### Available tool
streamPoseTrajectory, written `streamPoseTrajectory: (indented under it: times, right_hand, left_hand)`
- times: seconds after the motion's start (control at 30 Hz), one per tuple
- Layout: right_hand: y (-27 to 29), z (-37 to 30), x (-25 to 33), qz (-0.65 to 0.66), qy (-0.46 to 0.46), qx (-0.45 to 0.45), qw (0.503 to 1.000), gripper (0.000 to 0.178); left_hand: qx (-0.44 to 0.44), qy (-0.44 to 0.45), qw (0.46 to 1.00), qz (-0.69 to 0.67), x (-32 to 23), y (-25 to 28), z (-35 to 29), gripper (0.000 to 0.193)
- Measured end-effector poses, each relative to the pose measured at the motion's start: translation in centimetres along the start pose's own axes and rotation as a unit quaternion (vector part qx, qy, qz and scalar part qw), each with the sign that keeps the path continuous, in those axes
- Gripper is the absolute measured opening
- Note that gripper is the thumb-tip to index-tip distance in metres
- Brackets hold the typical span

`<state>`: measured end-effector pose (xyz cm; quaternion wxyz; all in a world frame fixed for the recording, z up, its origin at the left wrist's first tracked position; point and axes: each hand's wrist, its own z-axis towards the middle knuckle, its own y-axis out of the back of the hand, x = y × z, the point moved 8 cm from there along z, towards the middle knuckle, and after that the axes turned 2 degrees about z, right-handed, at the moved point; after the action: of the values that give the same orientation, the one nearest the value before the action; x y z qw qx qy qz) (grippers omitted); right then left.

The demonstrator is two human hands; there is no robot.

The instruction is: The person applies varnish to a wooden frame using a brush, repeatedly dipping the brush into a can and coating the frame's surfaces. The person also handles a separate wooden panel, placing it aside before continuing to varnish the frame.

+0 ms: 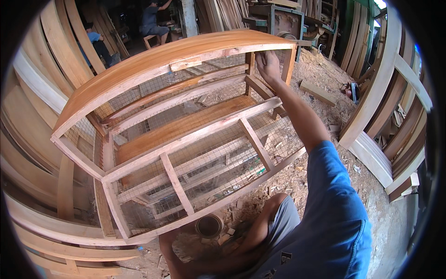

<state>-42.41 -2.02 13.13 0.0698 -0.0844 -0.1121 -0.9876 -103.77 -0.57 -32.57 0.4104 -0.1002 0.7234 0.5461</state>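
Cage of brown wood bars and thin wire mesh is right in front of 1 person in a blue shirt. The bare right hand is up at its far right corner, by the top. Those fingers look bent, but their grip is hard to tell. The left hand is out of sight, so its fingers cannot be told. 1 round, dark, open can sits near the legs.

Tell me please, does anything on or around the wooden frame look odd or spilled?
Wood shavings and offcuts litter the floor, looking untidy. On the wooden frame, a short block stands out because it breaks an otherwise smooth upper line.
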Motion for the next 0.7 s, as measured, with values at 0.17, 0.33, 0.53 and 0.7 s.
streamPoseTrajectory:
  times: [0.17,0.33,0.53,0.7]
  right_hand:
    - [-2.0,-1.8,-1.5,-0.022,-0.064,0.097,0.993,0.017]
    - [-2.3,-2.5,-1.1,-0.065,-0.112,0.174,0.976,0.02]
    - [1.2,0.1,-0.5,-0.04,-0.073,0.041,0.996,0.019]
    - [0.4,-0.9,0.1,-0.008,0.018,-0.003,1.0,0.021]
  left_hand:
    - [0.014,0.012,1.0,0.018,-1.6,0.5,-0.5,0.055]
    - [0.028,0.015,0.996,0.088,-0.8,0.7,-0.1,0.052]
    - [-0.052,-0.037,0.996,0.068,1.4,0.3,0.4,0.033]
    - [-0.094,-0.085,0.984,0.122,3.6,-1.0,0.4,0.025]
